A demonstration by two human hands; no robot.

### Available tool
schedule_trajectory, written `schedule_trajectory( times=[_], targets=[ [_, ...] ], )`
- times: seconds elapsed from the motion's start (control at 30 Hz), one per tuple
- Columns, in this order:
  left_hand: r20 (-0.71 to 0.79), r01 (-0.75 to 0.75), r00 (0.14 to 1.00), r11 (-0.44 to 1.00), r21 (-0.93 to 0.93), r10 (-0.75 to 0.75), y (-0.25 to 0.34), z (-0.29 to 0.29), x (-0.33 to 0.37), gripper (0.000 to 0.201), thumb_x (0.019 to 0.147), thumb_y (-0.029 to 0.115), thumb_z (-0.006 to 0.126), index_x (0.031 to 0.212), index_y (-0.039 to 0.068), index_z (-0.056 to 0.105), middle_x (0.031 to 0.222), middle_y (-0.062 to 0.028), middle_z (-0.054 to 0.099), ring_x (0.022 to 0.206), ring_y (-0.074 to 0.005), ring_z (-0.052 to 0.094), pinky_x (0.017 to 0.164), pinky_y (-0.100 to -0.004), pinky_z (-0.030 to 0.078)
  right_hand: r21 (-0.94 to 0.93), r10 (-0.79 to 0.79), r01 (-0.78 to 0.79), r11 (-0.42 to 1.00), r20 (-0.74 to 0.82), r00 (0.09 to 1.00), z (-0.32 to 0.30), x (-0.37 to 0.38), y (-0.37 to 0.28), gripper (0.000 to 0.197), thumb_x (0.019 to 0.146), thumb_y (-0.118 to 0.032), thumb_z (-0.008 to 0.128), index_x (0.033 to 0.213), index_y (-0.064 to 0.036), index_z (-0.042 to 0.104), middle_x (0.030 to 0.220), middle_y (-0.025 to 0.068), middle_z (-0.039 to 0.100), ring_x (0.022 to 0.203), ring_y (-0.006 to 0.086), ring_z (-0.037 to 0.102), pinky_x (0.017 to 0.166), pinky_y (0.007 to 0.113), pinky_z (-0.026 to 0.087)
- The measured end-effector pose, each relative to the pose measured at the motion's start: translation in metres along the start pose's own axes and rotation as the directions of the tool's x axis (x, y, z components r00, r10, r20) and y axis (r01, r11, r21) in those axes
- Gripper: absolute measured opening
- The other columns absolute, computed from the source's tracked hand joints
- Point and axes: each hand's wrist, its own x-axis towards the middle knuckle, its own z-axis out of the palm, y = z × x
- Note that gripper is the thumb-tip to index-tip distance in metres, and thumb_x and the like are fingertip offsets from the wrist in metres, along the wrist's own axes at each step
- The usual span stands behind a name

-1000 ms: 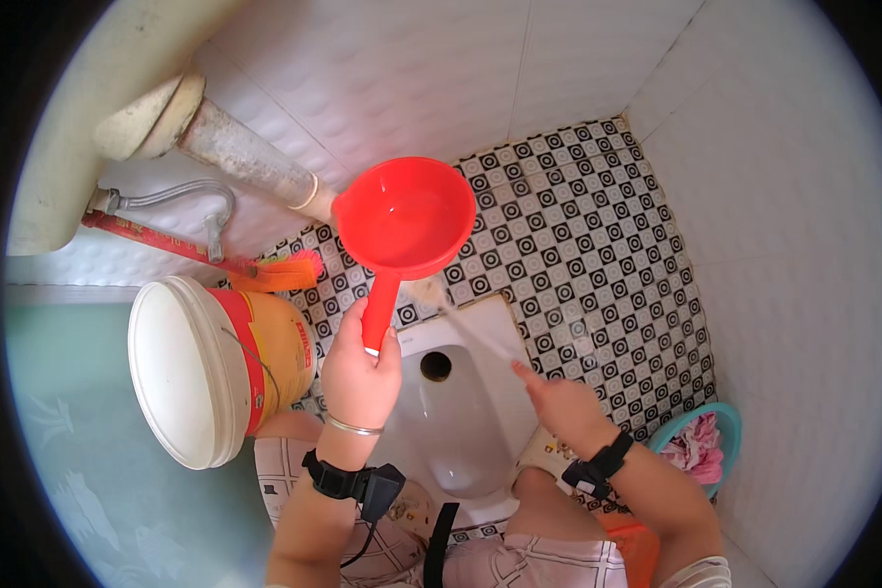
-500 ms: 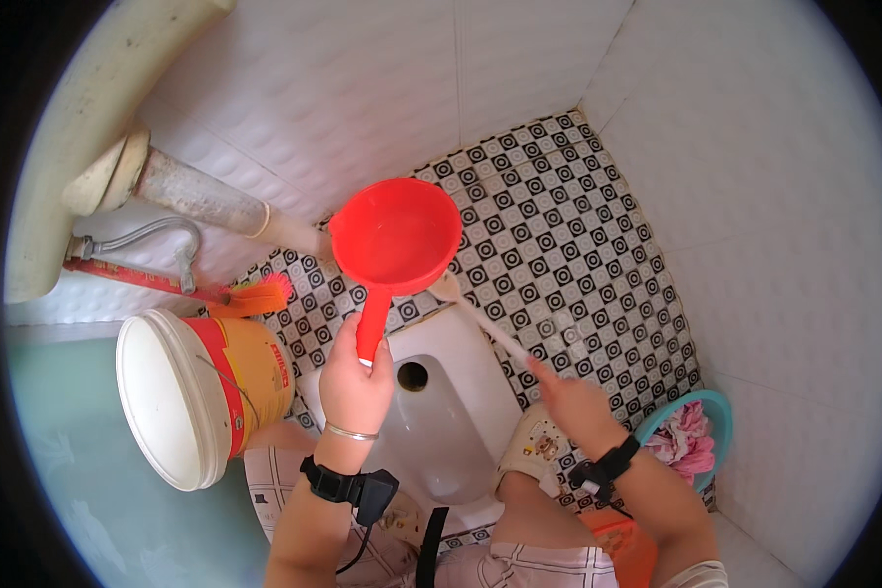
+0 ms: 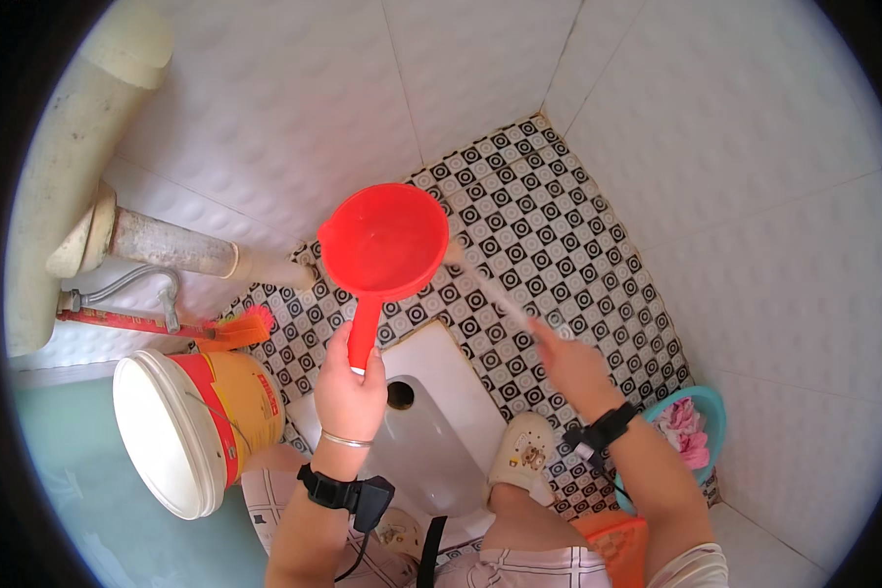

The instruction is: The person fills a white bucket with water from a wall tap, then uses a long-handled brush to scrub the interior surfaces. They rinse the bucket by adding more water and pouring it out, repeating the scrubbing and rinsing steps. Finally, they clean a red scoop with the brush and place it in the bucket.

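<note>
My left hand (image 3: 351, 397) is closed round the handle of a red plastic water dipper (image 3: 384, 240), held up with its round bowl above the far end of a white squat toilet (image 3: 439, 470). I cannot tell whether water is in the dipper. In my right hand (image 3: 573, 372) is a long pale-handled tool (image 3: 495, 292), smeared by motion. Its far end comes close to the dipper's right rim, and its small head is too blurred to make out. Both hands are above the toilet's level and apart from each other.
A white-and-yellow bucket (image 3: 171, 431) stands tilted in view at the left, near an orange brush (image 3: 233, 328) and pipes (image 3: 171, 240). A teal basin (image 3: 715, 421) with pink cloth lies right, by an orange plastic thing (image 3: 612, 549). Tiled walls enclose the patterned floor (image 3: 549, 225).
The view has shifted a little. My right hand has moved the pale-handled tool slightly up, away from the toilet's edge. My left hand still holds the dipper in much the same pose.
</note>
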Motion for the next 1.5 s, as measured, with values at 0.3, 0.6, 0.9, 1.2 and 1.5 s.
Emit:
schedule_trajectory(
  times=[0.3, 0.6, 0.9, 1.2, 1.5],
  targets=[
    [0.066, 0.043, 0.997, 0.997, 0.067, -0.048, 0.008, 0.004, 0.01, 0.043, 0.089, 0.017, 0.066, 0.128, 0.002, 0.058, 0.097, -0.0191, 0.071, 0.067, -0.0292, 0.068, 0.067, -0.0375, 0.055, 0.073, 0.111, -0.097, 0.993, -0.223, 0.968, -0.038, 0.085, 0.021, 0.043, 0.099, -0.022, 0.048, 0.143, -0.0209, 0.048, 0.081, 0.0194, 0.068, 0.076, 0.0407, 0.065, 0.065, 0.052, 0.051],
    [0.014, 0.01, 1.0, 0.995, 0.103, -0.012, 0.003, -0.009, 0.013, 0.043, 0.088, 0.016, 0.066, 0.128, 0.003, 0.058, 0.095, -0.0167, 0.072, 0.071, -0.0292, 0.069, 0.069, -0.0376, 0.055, 0.083, 0.265, -0.252, 0.964, -0.273, 0.925, -0.07, 0.108, 0.041, 0.043, 0.1, -0.022, 0.046, 0.142, -0.0189, 0.049, 0.086, 0.0203, 0.069, 0.081, 0.0398, 0.067, 0.069, 0.053, 0.052],
    [0.007, -0.013, 1.0, 0.991, 0.135, 0.012, 0.004, -0.007, 0.006, 0.042, 0.087, 0.017, 0.066, 0.127, 0.004, 0.059, 0.098, -0.017, 0.071, 0.084, -0.0346, 0.069, 0.077, -0.0404, 0.055, 0.04, 0.005, -0.006, 0.999, 0.027, 1.0, -0.043, 0.097, -0.029, 0.04, 0.101, -0.022, 0.043, 0.139, -0.0146, 0.05, 0.091, 0.0198, 0.069, 0.083, 0.0413, 0.066, 0.071, 0.052, 0.052],
    [0.007, 0.055, 0.998, 0.985, 0.161, -0.057, -0.023, -0.016, 0.004, 0.042, 0.088, 0.013, 0.066, 0.127, 0.002, 0.058, 0.101, -0.0199, 0.07, 0.088, -0.0322, 0.07, 0.077, -0.0383, 0.055, 0.577, 0.316, -0.111, 0.809, -0.269, 0.91, -0.043, 0.168, 0.032, 0.035, 0.1, -0.024, 0.051, 0.133, -0.0116, 0.052, 0.096, 0.022, 0.069, 0.086, 0.041, 0.067, 0.073, 0.048, 0.054],
    [-0.025, 0.055, 0.998, 0.971, 0.234, -0.05, -0.039, -0.03, -0.01, 0.042, 0.087, 0.01, 0.067, 0.127, -0.001, 0.058, 0.099, -0.0226, 0.071, 0.086, -0.0325, 0.071, 0.074, -0.039, 0.055, 0.821, 0.192, -0.03, 0.57, -0.097, 0.977, 0.06, 0.115, -0.106, 0.043, 0.102, -0.024, 0.049, 0.141, -0.0076, 0.044, 0.094, 0.0221, 0.069, 0.081, 0.0383, 0.067, 0.071, 0.046, 0.052]
  ],
)
